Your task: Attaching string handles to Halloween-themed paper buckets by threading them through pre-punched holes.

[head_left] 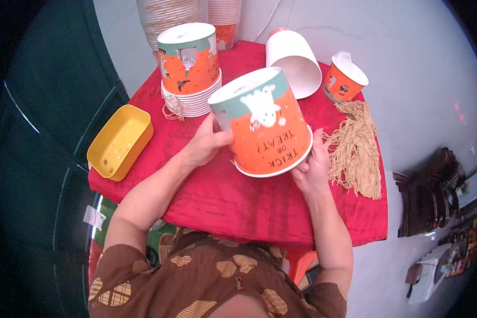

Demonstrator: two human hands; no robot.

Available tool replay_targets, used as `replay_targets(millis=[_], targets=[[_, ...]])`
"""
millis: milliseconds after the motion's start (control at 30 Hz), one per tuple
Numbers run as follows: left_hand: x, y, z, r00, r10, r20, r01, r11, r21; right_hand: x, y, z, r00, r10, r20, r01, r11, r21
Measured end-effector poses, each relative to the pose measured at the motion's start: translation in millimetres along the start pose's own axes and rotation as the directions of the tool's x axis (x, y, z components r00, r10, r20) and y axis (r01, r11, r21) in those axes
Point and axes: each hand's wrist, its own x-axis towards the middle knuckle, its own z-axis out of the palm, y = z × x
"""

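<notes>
Between my hands, above the red-covered table, I hold a large orange paper bucket upside down, its white base up and its rim low. A white ghost figure and a green band decorate it. My left hand is closed on its left side, thumb in front. My right hand grips the rim at the lower right. Just beyond stands a stack of similar upturned buckets, with thin tan cords hanging at its rims. To the right of my right hand lies a bundle of tan cords.
A yellow plastic tub with small bits inside stands at the table's left edge. A white bucket lies on its side at the back. A smaller orange cup holds something white. Tall bagged stacks of buckets stand against the wall.
</notes>
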Motion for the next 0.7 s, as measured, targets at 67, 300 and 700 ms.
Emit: replay_targets(millis=[67, 300, 700], targets=[[3, -5, -3, 0.997, -0.020, -0.070, 0.015, 0.997, -0.071, 1, 4, -2, 0.998, 0.038, -0.047, -0.042, 0.995, -0.092], [7, -10, 10, 0.984, 0.079, -0.158, -0.074, 0.997, 0.038, -10, 12, 14, 0.993, 0.116, 0.026, -0.108, 0.975, -0.193], [0, -9, 12, 0.993, -0.001, -0.120, 0.010, 0.998, 0.068, -2, 14, -10, 0.916, 0.129, 0.380, -0.115, 0.992, -0.060]])
